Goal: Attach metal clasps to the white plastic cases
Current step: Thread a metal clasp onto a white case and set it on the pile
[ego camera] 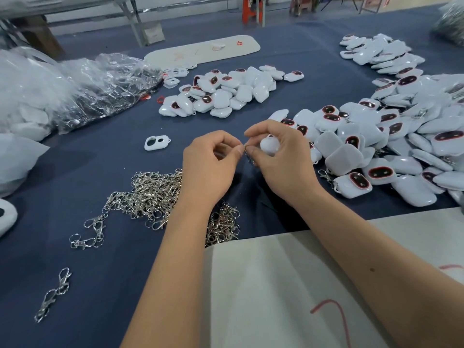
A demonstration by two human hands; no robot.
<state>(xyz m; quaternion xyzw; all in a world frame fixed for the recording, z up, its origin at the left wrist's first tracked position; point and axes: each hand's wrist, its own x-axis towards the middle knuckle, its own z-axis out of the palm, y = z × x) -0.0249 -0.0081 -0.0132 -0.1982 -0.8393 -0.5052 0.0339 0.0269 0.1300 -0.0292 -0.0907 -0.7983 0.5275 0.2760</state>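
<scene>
Above the blue tabletop, my right hand [278, 156] curls around a white plastic case [270, 144], mostly hidden by the fingers. My left hand [211, 162] pinches a small metal clasp [248, 154] right at the case's edge, where both thumbs and forefingers meet. The clasp's hook hangs down between the hands. A loose pile of silver clasps [155, 192] lies under my left wrist. White cases with dark red-rimmed ovals form a big heap [391, 136] at right and a smaller heap [221, 94] beyond the hands.
Crinkled clear plastic bags [82, 89] fill the left side. A lone white case part [157, 142] lies left of the hands. Stray clasps [54, 295] sit near the front left. A pale board [203, 50] lies far back; a cream sheet [288, 285] covers the near right.
</scene>
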